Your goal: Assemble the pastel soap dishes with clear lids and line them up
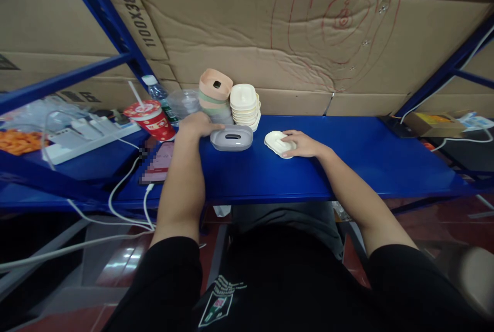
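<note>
A shallow translucent grey plastic box (231, 145) with a dark oval slot in its middle rests near the centre of the blue table. My left hand (196, 125) is at its back left corner, closed, with a finger laid along the rim; the other fingers are partly hidden. To the right, a small cream-coloured plastic dish (275, 141) with a wavy edge sits on the tabletop. My right hand (303, 144) grips its right side, fingertips reaching over the inside. Behind the grey box stand a stack of cream lids (244, 98) and a stack of pink, green and grey containers (214, 87).
On the left are a red paper cup (154, 122) with a straw, a plastic bottle (157, 92), a phone (157, 163) with a white cable, and a power strip (92, 141). Cardboard (247, 28) walls the back. Blue metal posts (443, 72) frame the table (366, 157).
</note>
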Tool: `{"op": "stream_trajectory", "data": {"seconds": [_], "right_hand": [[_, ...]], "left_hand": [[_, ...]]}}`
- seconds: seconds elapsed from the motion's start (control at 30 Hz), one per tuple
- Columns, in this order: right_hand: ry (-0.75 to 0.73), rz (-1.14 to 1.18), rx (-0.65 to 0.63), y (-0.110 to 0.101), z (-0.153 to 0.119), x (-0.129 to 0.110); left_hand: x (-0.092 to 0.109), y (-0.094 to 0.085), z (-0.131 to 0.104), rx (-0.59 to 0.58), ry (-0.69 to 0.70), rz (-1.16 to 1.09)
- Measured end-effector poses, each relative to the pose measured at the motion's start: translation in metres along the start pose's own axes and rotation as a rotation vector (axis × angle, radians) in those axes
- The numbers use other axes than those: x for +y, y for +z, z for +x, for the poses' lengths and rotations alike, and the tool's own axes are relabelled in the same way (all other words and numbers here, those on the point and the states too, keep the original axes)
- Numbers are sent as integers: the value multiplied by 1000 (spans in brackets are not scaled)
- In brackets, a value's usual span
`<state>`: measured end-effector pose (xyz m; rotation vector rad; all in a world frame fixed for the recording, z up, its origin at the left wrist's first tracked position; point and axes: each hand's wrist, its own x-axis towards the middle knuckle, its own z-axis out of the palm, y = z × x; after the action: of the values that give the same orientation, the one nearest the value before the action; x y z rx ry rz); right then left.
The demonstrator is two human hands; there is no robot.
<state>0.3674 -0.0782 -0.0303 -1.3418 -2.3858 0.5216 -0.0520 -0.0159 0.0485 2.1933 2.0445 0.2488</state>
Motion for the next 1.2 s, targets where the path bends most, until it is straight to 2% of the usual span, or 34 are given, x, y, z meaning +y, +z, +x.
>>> {"op": "stream_trajectory", "data": {"seconds": [0.1, 0.4, 0.67, 0.8, 0.93, 1.07, 1.2], "right_hand": [[52, -15, -60, -1, -2, 7], [74, 46, -77, -13, -8, 29], [-12, 70, 128, -12, -4, 15], [-78, 105, 184, -10, -2, 10], [-78, 125, 377, -9, 2, 3], [-93, 77, 608, -14, 22, -22], [-134, -27, 640, -23, 65, -62]], "left_hand": [[6, -3, -2, -95, -161, 71], [11, -2, -2, -154, -140, 86], [16, -1, -9, -38, -129, 46], [14, -1, -8, -7, -133, 56], [10, 5, -1, -26, -125, 49], [13, 11, 3, -58, -118, 47], [22, 9, -2, -74, -115, 47]]}}
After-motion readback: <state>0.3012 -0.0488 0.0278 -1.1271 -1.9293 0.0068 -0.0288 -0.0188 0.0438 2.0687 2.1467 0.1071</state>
